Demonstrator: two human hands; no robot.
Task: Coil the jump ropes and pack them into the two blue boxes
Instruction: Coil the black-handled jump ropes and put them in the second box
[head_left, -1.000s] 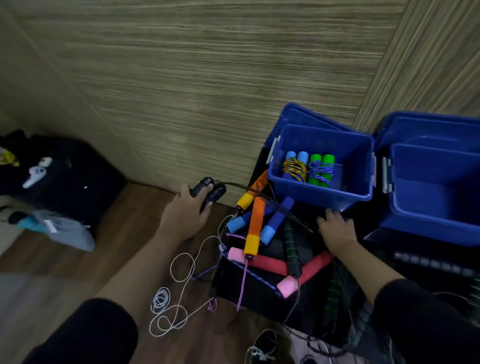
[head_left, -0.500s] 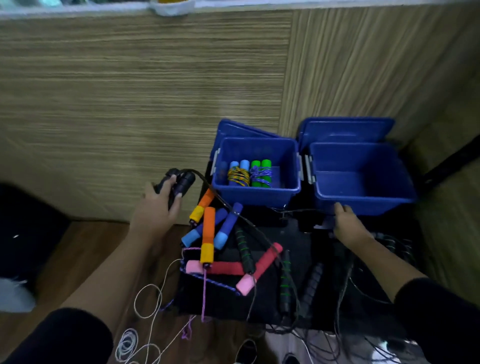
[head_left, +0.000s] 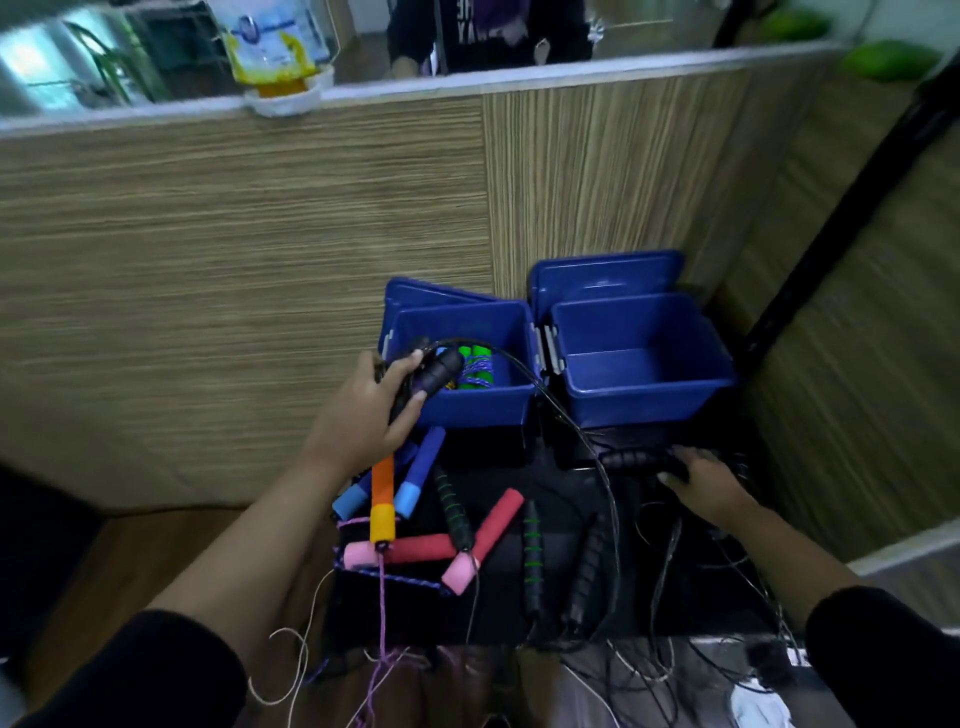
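While two open blue boxes sit side by side against a striped wood-grain wall, a person reaches toward them from above. In the left blue box (head_left: 467, 400) lie coiled jump ropes; green handles (head_left: 480, 366) show clearly, and the rest are blocked by the left hand (head_left: 371, 415). That hand hovers at the box's front left corner, its fingers curled round a pair of black handles (head_left: 439, 369) whose thin black cord (head_left: 566, 415) arcs over the box rim and runs down to the right. The right blue box (head_left: 649, 387) appears empty, its lid (head_left: 605, 278) standing up behind it. Just in front of it, the right hand (head_left: 704, 480) rests on another black handle (head_left: 631, 460); its fingers bend over the handle's end, though blur makes it impossible to tell how firmly they grip.

Between the arms, on a low black surface (head_left: 519, 608), loose ropes crowd together: an orange and yellow handle (head_left: 383, 499), two blue handles (head_left: 418, 480), two red and pink handles (head_left: 488, 540) crossing each other, black handles with green rings (head_left: 531, 551), and a plain black one (head_left: 584, 571). Purple, white and black cords trail tangled onto the wooden floor (head_left: 104, 566).

Along the top edge runs a ledge (head_left: 156, 111) with a white dish holding a yellow and blue packet (head_left: 275, 47); its printing is too blurred to read. Behind it, part of another person in dark clothes is cut off by the frame.
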